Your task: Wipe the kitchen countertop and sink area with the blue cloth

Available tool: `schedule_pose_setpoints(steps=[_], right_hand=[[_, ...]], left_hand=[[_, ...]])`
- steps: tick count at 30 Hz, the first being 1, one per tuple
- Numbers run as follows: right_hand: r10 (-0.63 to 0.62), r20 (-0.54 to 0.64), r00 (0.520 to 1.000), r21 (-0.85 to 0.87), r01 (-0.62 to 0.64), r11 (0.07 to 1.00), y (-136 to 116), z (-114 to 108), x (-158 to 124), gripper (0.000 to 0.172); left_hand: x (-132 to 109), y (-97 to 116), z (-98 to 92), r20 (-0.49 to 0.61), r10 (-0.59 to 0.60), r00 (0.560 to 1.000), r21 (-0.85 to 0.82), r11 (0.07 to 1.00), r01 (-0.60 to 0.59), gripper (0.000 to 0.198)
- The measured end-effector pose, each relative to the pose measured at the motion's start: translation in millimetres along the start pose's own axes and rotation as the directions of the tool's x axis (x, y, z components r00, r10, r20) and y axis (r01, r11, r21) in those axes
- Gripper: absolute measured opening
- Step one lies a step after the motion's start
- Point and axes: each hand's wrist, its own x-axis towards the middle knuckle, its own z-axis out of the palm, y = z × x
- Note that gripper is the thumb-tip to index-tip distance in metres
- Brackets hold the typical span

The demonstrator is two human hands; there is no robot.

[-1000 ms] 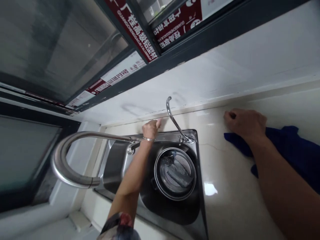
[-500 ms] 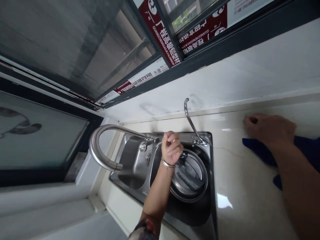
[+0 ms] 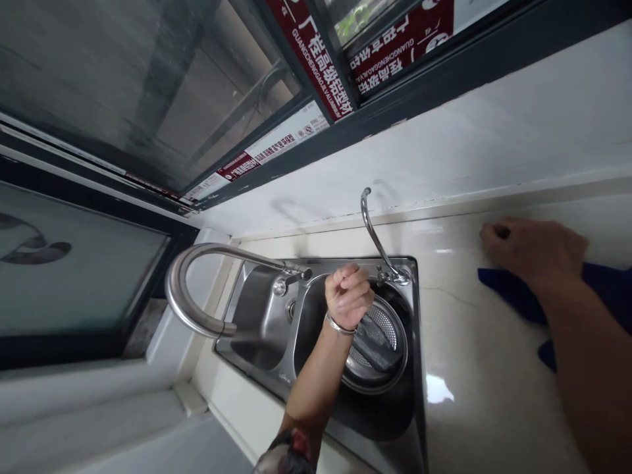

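My left hand [image 3: 348,293] is curled into a fist over the right basin of a steel sink [image 3: 417,342]; nothing shows in it. It hovers just left of a round strainer basket [image 3: 395,322] that holds a dark grey folded thing [image 3: 376,342]. A metal bracelet sits on that wrist. My right hand [image 3: 536,249] is closed and pressed down on a blue cloth [image 3: 511,293] on the pale stone counter [image 3: 469,401], near the back wall.
A big arched pull-out faucet [image 3: 190,289] reaches left over the smaller basin [image 3: 257,322]. A thin gooseneck tap [image 3: 372,227] stands behind the right basin. A white sill and dark-framed windows with red labels [image 3: 316,59] run along the back.
My left hand came back from the wall behind the sink and now hangs as a fist over the right basin. My right hand stays on the blue cloth. The view shifted slightly.
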Motion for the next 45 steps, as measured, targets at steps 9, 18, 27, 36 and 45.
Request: schedule_pose_setpoints(steps=[9, 18, 27, 36, 45], right_hand=[[-0.004, 0.0, 1.0, 0.016, 0.004, 1.0, -1, -1, -1, 0.04], [-0.001, -0.019, 1.0, 0.002, 0.001, 1.0, -2, -3, -4, 0.04], [0.012, 0.002, 1.0, -0.022, -0.012, 1.0, -5, -6, -4, 0.043], [0.007, -0.005, 1.0, 0.017, -0.007, 1.0, -5, -6, -6, 0.041], [0.035, -0.024, 0.999, -0.056, -0.036, 0.998, 1, 3, 0, 0.043]], left_hand=[[1, 0, 2.1, 0.063, -0.062, 0.996, -0.042, 0.997, 0.065, 0.053], [6, -1, -1.6, 0.052, -0.026, 0.998, 0.028, 0.999, 0.024, 0.036], [10, 0, -10.6, 0.037, -0.04, 0.999, 0.043, 0.998, 0.039, 0.022], [102, 25, -68.7, -0.105, 0.612, 0.784, 0.994, 0.035, 0.105, 0.041], [155, 40, -99.4, -0.175, 0.761, 0.624, 0.836, -0.22, 0.503, 0.057]])
